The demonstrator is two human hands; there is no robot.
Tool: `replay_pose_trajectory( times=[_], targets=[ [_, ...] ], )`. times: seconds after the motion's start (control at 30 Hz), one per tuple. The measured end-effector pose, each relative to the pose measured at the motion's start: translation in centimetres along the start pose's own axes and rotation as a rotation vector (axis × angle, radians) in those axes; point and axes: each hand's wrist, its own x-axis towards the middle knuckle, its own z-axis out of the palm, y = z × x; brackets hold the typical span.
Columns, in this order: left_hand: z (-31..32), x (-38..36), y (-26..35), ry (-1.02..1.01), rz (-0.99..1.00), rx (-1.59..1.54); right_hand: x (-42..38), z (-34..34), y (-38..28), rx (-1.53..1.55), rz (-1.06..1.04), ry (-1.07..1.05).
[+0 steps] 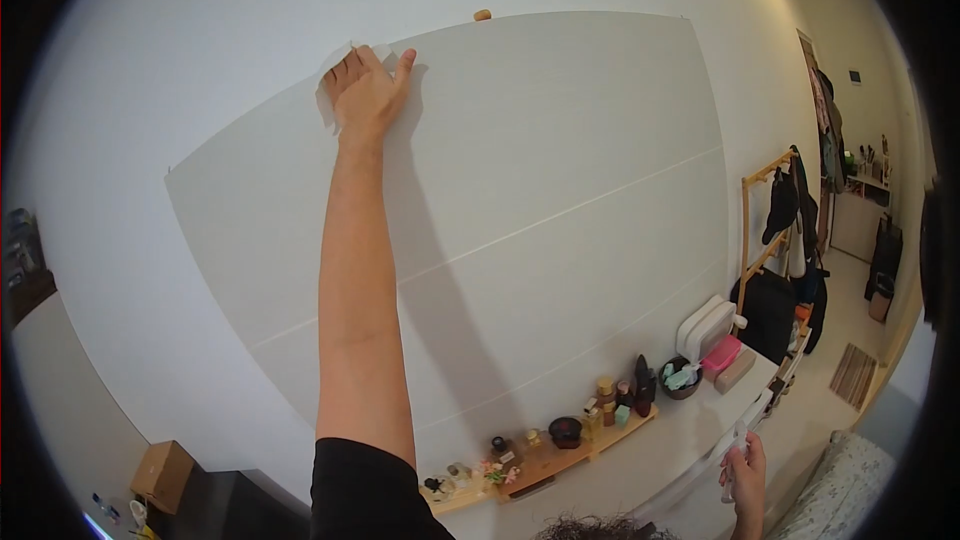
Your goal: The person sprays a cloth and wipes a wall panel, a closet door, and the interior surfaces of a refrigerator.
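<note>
My left hand (370, 95) is raised high, pressing a thin white cloth (328, 105) against the upper left edge of a large pale grey panel (560, 130) on the wall. Its fingers lie over the cloth and the thumb sticks out to the right. Low on the right, my right hand (745, 470) is closed around a small clear bottle (729, 485), held upright and away from the panel. A light line runs across the panel below the raised hand.
A wooden shelf (545, 468) with several bottles runs below the panel. Beside it are a dark bowl (683, 390), a pink box (720, 355) and a white case (705, 327). A wooden rack (745, 230) stands right; a cardboard box (162, 473) sits lower left. Dark hair shows at the bottom edge.
</note>
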Motion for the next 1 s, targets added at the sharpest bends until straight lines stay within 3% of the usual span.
replay_pose_trajectory(
  times=[0.23, 0.47, 0.53, 0.57, 0.67, 0.8, 0.87, 1.0],
  targets=[
    [2.0, 0.8, 4.1, 0.011, 0.088, 0.020, 0.9, -2.6, -1.4, 0.058, 0.031, 0.058],
    [3.0, -1.2, 7.2, -0.004, 0.002, -0.160, 5.2, -2.8, -0.4, 0.057, 0.002, -0.035],
    [4.4, -3.0, 8.7, 0.272, 0.095, -0.046, 6.7, -2.1, -1.8, -0.021, -0.006, -0.100],
    [4.8, -3.8, 9.6, 0.270, 0.091, -0.046, 7.4, -1.8, -2.7, 0.001, -0.004, -0.137],
    [5.3, -5.5, 13.9, 0.225, 0.075, -0.006, 11.1, -2.7, -2.3, -0.100, -0.014, -0.196],
    [8.0, -7.6, 22.0, 0.148, 0.194, -0.186, 15.3, -4.3, -4.8, -0.166, 0.042, -0.251],
    [9.3, -6.3, 23.8, 0.149, 0.253, -0.249, 17.3, -5.3, -5.7, -0.139, -0.013, -0.233],
    [12.0, -0.3, 26.4, 0.152, 0.116, -0.229, 20.4, -7.9, -4.9, -0.053, -0.037, -0.186]
  ],
)
